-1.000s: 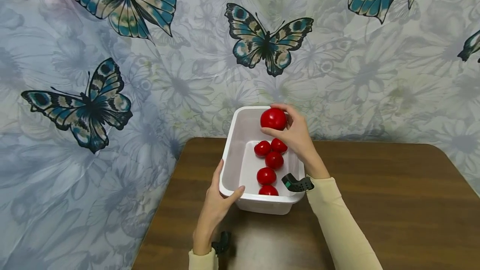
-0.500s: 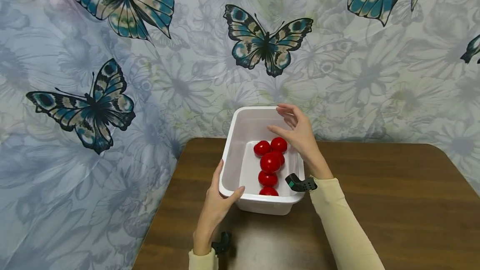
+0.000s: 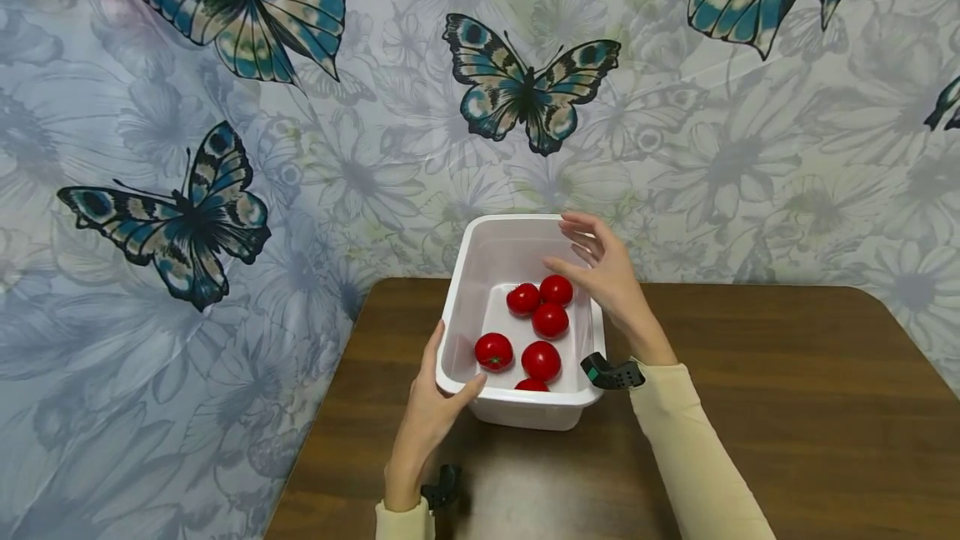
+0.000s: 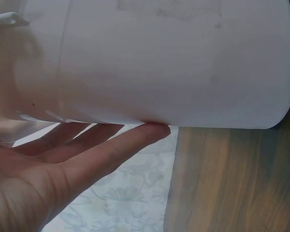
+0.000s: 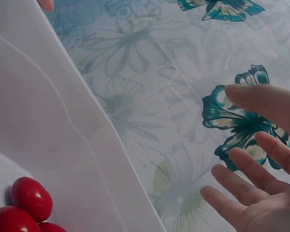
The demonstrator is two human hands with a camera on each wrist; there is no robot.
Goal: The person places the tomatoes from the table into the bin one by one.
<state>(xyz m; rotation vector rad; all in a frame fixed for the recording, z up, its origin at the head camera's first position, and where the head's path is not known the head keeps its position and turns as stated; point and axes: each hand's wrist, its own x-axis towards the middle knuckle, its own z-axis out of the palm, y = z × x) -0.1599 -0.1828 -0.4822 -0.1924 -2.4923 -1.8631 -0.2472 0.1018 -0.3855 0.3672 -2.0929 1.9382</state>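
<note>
A white plastic tub (image 3: 465, 290) holds several red tomatoes. One tomato (image 3: 494, 352) lies near its left side with the green stem mark up, and another tomato (image 3: 542, 362) lies to its right. Three more tomatoes (image 3: 551, 321) cluster farther back; one at the near wall is partly hidden. My left hand (image 3: 435, 407) rests against the tub's near left corner. In the left wrist view, straight fingers (image 4: 111, 154) touch the tub's edge. Over the far right rim, my right hand (image 3: 603, 273) hovers with fingers spread and nothing in it.
The tub stands on a brown wooden table (image 3: 750, 373). Behind the table hangs a flowered cloth (image 3: 360, 173) printed with large butterflies. A black strap device (image 3: 611, 373) is worn on the right wrist, and another black device (image 3: 442, 486) on the left.
My right hand let go of a tomato, which dropped into the tub and rolled; one tomato now lies at the left side. The right hand drew slightly right. The left hand stayed in place.
</note>
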